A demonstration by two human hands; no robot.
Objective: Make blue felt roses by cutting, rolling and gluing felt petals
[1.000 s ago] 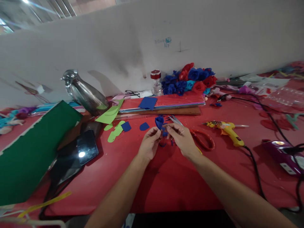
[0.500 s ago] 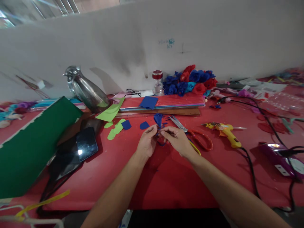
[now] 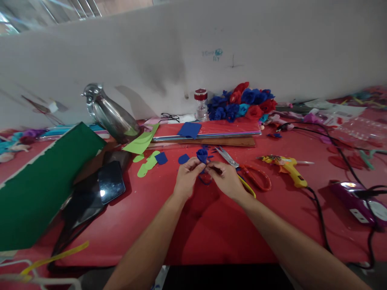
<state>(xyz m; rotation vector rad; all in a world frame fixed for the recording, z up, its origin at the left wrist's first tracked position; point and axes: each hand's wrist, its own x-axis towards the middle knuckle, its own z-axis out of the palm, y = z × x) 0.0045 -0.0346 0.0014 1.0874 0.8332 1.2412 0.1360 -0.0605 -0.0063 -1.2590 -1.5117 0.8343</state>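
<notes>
A small blue flower (image 3: pixel 202 155) of rolled foam or paper is pinched at its base between my two hands, its open top tilted toward me. My left hand (image 3: pixel 187 175) is closed, thumb against the forefinger, on the flower's lower left side. From the right, my right hand (image 3: pixel 223 177) pinches the same base with thumb and fingertips; the exact contact is partly hidden by the fingers. Just right of my fingers lie scissors (image 3: pixel 256 178) with red-wrapped handles. Blue cut petals (image 3: pixel 183 159) and light green leaf pieces (image 3: pixel 151 162) are spread to the left.
A yellow glue gun (image 3: pixel 286 165) with a black cord lies at right, near a purple power strip (image 3: pixel 353 203). Behind are stacked sheets (image 3: pixel 229 128), finished red and blue flowers (image 3: pixel 231 110), a jar (image 3: pixel 201 106) and a metal jug (image 3: pixel 113 114). A phone (image 3: pixel 111 182) lies left.
The blue flower has tipped so that its open top shows more toward me. My fingers have shifted slightly around its base; the things on the table have stayed put.
</notes>
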